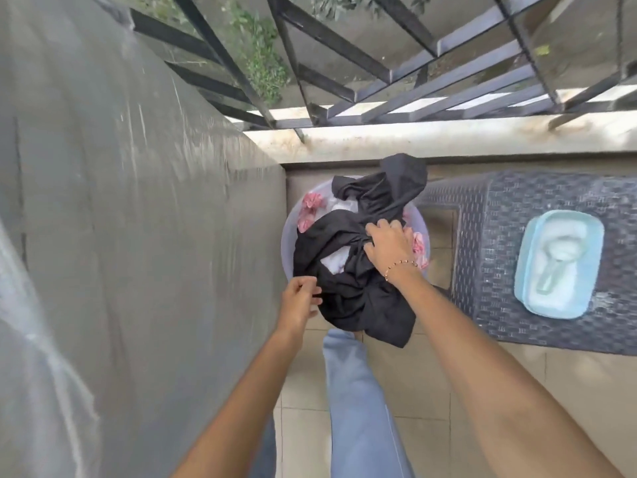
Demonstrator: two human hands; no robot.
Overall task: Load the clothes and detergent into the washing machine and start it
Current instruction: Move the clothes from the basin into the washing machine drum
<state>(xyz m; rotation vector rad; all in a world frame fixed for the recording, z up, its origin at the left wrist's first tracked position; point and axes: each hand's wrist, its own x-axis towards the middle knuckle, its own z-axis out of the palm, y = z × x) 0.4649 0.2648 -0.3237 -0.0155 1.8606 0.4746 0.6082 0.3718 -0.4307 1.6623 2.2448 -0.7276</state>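
Site surroundings, recorded by position against the right grip (389,246) and the left grip (300,298).

1. Grey concrete wall (138,201): stands left of the left grip and fills that whole side. The surface is scuffed, with pale streaks.
2. Pale ledge (413,139): runs across beyond both grips. It is stained and weathered.
3. Black metal railing (379,63): is fixed above the ledge, its bars crossing at angles.
4. Green plants (258,63): are seen through the bars, outside.
5. Dark woven tabletop (489,253): lies right of the right grip and near it.
6. Beige tiled floor (420,391): lies beneath both grips, with its grout lines visible.
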